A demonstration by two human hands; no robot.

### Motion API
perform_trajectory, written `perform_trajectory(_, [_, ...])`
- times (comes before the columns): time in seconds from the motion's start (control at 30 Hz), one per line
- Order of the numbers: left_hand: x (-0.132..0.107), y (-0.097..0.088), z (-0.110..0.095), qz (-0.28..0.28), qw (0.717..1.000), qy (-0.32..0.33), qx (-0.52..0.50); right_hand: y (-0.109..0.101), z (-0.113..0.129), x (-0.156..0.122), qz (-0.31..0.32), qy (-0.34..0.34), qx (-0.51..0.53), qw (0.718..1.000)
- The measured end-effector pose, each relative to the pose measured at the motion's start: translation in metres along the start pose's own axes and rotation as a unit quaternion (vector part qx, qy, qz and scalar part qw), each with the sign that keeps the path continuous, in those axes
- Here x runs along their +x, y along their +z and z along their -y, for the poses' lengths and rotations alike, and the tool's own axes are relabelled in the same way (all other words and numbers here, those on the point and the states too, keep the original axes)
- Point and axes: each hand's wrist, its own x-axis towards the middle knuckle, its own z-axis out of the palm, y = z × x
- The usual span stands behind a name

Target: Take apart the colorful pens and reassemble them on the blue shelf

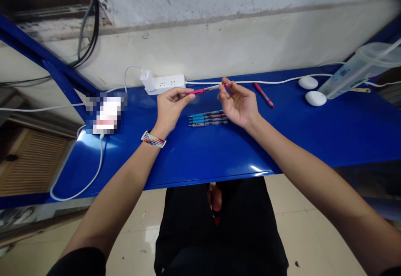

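Observation:
My left hand (170,108) pinches a pink pen (198,91) by its pink section, above the blue table. From there a thinner, pale length of the pen runs across to my right hand (240,105), whose fingertips are closed around its far, reddish end. Whether the pen is in separate parts I cannot tell. Below the pen, several pens (205,119) with blue and grey ends lie side by side on the table, their right ends partly behind my right hand. Further right rests a red pen (264,95), lying at a slant.
A white power strip (166,84) with a plugged-in charger stands against the wall. A blurred-out device (107,115) with a white cable is at left on the blue table (200,159). Two white rounded objects (315,98) sit near a tilted clear plastic container (347,73) at right.

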Motion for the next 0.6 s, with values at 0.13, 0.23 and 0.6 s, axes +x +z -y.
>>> perform_trajectory(0.13, [-0.002,0.002,0.002,0.006,1.0,-0.007,0.0,0.001,0.004,-0.002,0.006,0.0,0.011,1.0])
perform_trajectory(0.23, [-0.003,0.003,0.004,-0.002,1.0,-0.008,-0.011,0.001,0.001,-0.002,0.001,0.0,0.032,0.999])
perform_trajectory(0.6, [-0.003,0.005,0.001,0.01,1.0,-0.015,0.009,-0.005,-0.004,-0.004,-0.017,0.014,0.06,0.998])
